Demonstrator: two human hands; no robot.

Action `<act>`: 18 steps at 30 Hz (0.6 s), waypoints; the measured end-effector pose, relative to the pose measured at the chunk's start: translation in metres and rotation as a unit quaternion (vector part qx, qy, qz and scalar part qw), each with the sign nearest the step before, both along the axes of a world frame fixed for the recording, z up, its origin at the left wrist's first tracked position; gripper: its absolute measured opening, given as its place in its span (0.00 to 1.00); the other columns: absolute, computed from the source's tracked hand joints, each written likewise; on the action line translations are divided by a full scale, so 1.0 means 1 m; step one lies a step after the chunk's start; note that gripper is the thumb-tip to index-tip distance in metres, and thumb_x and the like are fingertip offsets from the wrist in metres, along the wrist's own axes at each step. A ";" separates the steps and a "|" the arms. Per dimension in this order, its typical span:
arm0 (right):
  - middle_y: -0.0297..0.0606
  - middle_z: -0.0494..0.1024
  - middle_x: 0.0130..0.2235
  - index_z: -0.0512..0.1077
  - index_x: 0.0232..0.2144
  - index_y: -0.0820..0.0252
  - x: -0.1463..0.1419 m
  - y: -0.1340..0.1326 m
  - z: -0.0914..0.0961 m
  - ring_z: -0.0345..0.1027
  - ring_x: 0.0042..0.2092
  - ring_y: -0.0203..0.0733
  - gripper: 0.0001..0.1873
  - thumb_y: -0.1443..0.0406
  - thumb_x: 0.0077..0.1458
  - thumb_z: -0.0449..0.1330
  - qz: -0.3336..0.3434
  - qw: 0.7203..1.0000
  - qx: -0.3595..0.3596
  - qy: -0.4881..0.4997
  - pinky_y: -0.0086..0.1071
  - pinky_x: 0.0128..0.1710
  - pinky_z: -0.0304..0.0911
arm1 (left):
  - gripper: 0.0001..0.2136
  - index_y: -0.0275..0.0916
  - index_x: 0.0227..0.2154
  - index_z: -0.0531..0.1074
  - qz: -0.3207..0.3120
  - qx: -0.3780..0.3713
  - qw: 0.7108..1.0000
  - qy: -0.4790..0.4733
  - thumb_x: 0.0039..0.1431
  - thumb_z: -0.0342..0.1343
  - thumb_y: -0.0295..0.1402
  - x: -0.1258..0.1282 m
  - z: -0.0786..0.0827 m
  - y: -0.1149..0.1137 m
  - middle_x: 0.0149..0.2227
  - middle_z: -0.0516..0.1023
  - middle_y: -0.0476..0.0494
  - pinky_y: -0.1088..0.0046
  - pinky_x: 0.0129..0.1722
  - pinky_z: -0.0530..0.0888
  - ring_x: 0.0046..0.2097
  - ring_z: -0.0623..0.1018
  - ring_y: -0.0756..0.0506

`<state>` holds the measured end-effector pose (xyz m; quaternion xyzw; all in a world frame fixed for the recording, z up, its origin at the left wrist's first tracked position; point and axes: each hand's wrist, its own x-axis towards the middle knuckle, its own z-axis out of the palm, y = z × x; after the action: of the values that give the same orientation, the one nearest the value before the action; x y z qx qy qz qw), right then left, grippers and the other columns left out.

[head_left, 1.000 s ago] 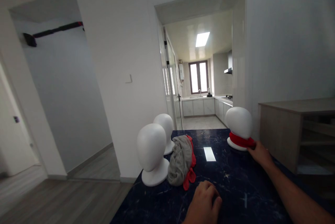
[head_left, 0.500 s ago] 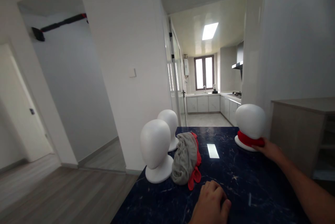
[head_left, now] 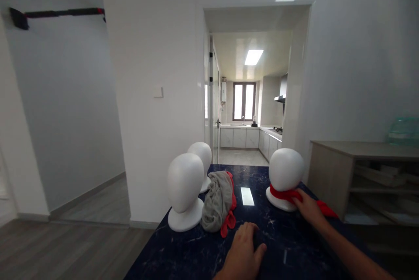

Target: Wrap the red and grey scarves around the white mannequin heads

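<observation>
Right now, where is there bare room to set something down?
Bare tabletop shows between the gray cloth bundle and the red-wrapped mannequin head, and between left hand and right forearm. Crowded: left edge, two mannequin heads beside the bundle.

Table (head_left: 271,238): two heads (head_left: 185,184) left, cloth bundle (head_left: 216,203) beside, scarf (head_left: 282,194) round right head (head_left: 286,170).

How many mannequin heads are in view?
3: one smooth white mannequin head at the left edge of the glossy dark-blue marbled table, a second white head partly hidden behind it, and a third white head at right, red cloth across its neck.
</observation>
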<state>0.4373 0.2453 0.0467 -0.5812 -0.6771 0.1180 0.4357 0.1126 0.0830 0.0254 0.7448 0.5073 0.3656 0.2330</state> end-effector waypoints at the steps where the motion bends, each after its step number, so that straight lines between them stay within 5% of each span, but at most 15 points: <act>1: 0.44 0.86 0.44 0.79 0.42 0.54 -0.006 -0.010 -0.003 0.80 0.46 0.55 0.19 0.53 0.58 0.54 0.014 1.000 0.004 0.002 0.43 0.50 0.71 | 0.25 0.42 0.61 0.70 -0.002 0.007 1.000 -0.017 0.59 0.60 0.35 -0.001 -0.002 0.001 0.60 0.75 0.39 0.60 0.67 0.66 0.63 0.72 0.39; 6: 0.46 0.85 0.51 0.79 0.47 0.58 -0.041 -0.076 -0.008 0.79 0.51 0.55 0.21 0.56 0.56 0.57 0.116 0.992 -0.012 0.053 0.42 0.53 0.71 | 0.46 0.37 0.73 0.56 0.027 0.023 0.997 -0.066 0.51 0.66 0.35 -0.004 -0.006 0.011 0.73 0.62 0.33 0.60 0.74 0.58 0.73 0.63 0.37; 11: 0.51 0.82 0.57 0.79 0.55 0.62 -0.065 -0.144 -0.006 0.76 0.59 0.61 0.30 0.51 0.56 0.61 0.151 0.982 -0.031 0.111 0.47 0.61 0.68 | 0.66 0.36 0.76 0.48 0.020 0.006 1.000 0.002 0.32 0.76 0.39 0.001 0.001 0.008 0.77 0.53 0.33 0.55 0.76 0.52 0.77 0.54 0.30; 15: 0.50 0.81 0.59 0.80 0.57 0.60 -0.067 -0.177 -0.004 0.73 0.62 0.64 0.32 0.51 0.54 0.62 0.176 0.980 -0.039 0.088 0.49 0.64 0.66 | 0.67 0.36 0.77 0.46 0.048 -0.051 0.992 0.109 0.31 0.74 0.41 0.004 0.000 -0.007 0.78 0.46 0.35 0.54 0.77 0.48 0.78 0.49 0.29; 18: 0.51 0.81 0.59 0.80 0.57 0.60 -0.067 -0.193 -0.001 0.71 0.63 0.65 0.33 0.52 0.52 0.62 0.189 0.978 -0.054 0.071 0.50 0.66 0.63 | 0.51 0.39 0.76 0.49 0.074 -0.092 0.981 0.155 0.49 0.61 0.42 -0.001 -0.007 -0.023 0.78 0.46 0.41 0.57 0.76 0.51 0.78 0.49 0.35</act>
<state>0.3703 0.0528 0.0460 -0.4551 -0.7348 0.2758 0.4205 0.1119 0.0598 0.0184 0.7282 0.6227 0.2137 0.1908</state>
